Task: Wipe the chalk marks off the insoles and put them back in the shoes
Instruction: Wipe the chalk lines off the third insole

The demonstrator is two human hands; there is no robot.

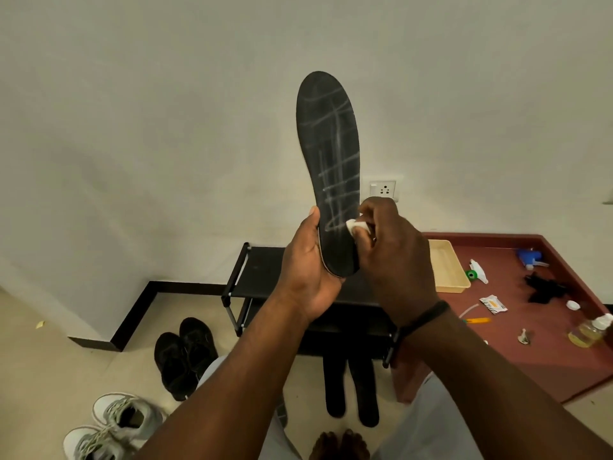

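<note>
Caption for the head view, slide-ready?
Left hand holds chalk-marked insole upright; right hand presses white wipe near its heel.

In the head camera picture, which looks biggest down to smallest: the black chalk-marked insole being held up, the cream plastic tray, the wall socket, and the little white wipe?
1. Black chalk-marked insole, though it is nearest the camera, which enlarges it.
2. Cream plastic tray.
3. White wall socket.
4. Small white wipe in the right hand, mostly hidden, so unsure against the socket.
</note>
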